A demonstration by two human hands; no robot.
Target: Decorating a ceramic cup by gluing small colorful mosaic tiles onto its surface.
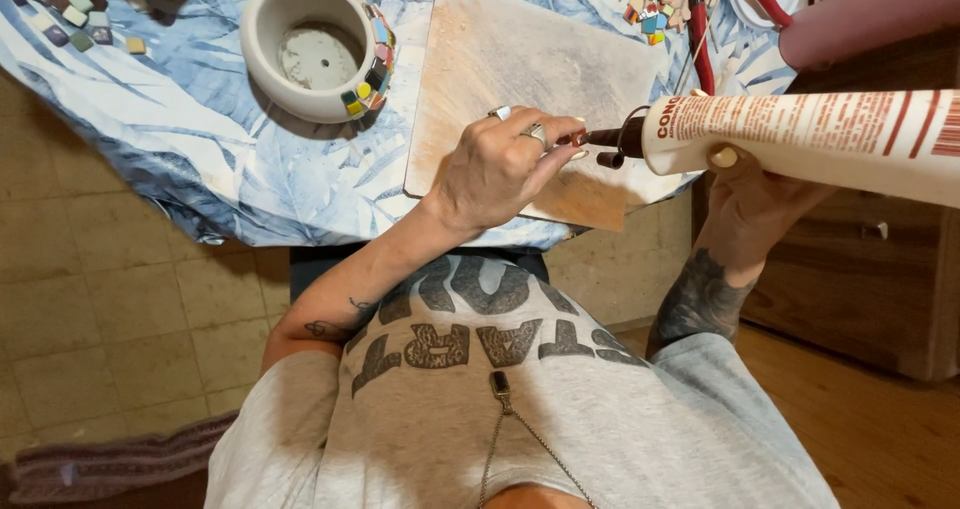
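Right hand (745, 194) grips the bulky white glue tube (810, 139) mid-barrel; left hand (495, 169) fingers pinch its slim, likely slippery nozzle (600, 137).

Leaf-print table (230, 159): pot (315, 44), board (520, 79), tiles (75, 14)

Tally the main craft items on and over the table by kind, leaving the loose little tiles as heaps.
White pot with tiles on its rim: 1
Stone slab: 1
White glue tube, held in the right hand, left hand at its nozzle: 1
Red-handled tool: 1
Heaps of small tiles: 2
Total: 6
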